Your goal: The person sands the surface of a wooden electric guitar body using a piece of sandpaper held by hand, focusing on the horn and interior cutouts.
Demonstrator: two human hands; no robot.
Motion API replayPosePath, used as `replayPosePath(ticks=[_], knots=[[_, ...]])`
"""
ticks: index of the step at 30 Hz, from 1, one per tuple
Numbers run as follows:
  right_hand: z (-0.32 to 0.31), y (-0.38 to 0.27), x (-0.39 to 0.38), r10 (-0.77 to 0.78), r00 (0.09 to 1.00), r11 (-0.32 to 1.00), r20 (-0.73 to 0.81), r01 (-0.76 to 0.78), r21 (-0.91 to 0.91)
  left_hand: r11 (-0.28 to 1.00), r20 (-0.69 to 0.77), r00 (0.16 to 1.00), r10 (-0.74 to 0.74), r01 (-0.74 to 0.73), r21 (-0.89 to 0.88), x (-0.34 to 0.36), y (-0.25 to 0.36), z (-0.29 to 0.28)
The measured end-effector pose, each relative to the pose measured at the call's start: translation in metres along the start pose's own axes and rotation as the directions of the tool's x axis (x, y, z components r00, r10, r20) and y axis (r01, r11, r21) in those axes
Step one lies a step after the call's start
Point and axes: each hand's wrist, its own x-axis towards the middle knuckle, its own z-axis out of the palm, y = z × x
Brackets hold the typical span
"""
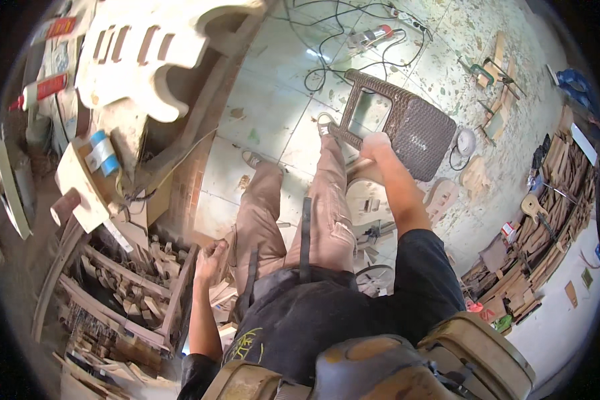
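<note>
My right hand (377, 145) reaches forward, closed at the near edge of a dark brown woven stool (428, 133). The stool lies tipped over on the tiled floor, its open leg frame toward my shoe. My left hand (211, 260) is low at my left side with its fingers curled, beside a wooden rack of offcuts (180, 293). Whatever may be in the left hand is hidden. Between my right arm and leg, a pale guitar body (367, 201) lies on the floor.
At the left, a bench holds a pale guitar body (130, 53), a red-labelled bottle (45, 88) and a blue roll (104, 151). Black cables and a power tool (370, 39) lie on the floor ahead. Clamps (487, 72) and stacked wood strips (547, 213) are at right.
</note>
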Motion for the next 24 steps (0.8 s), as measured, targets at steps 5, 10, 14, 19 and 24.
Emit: replayPosePath(ticks=[5,10,14,19,24], knots=[[0.022,-0.050,-0.012,0.020,0.999,0.999,-0.044,-0.021,-0.037,0.996,0.013,1.000,0.017,-0.016,-0.087,-0.004,-0.092,-0.047],[0.068,-0.128,-0.018,-0.032,0.998,0.999,-0.056,0.031,-0.022,0.995,-0.035,0.999,-0.008,0.005,-0.096,-0.009,-0.119,-0.062],[0.087,-0.170,-0.032,-0.073,0.997,0.989,0.038,0.068,0.135,0.992,-0.039,0.999,0.010,-0.015,-0.128,-0.017,-0.032,-0.070],[0.038,-0.204,-0.069,-0.045,0.997,0.922,0.059,0.019,0.386,0.812,-0.237,0.777,0.583,-0.551,0.194,-0.001,0.064,-0.091],[-0.032,-0.156,-0.098,0.307,0.930,0.512,-0.203,0.018,0.859,0.611,-0.368,0.493,0.788,-0.699,0.372,0.023,0.214,-0.132]])
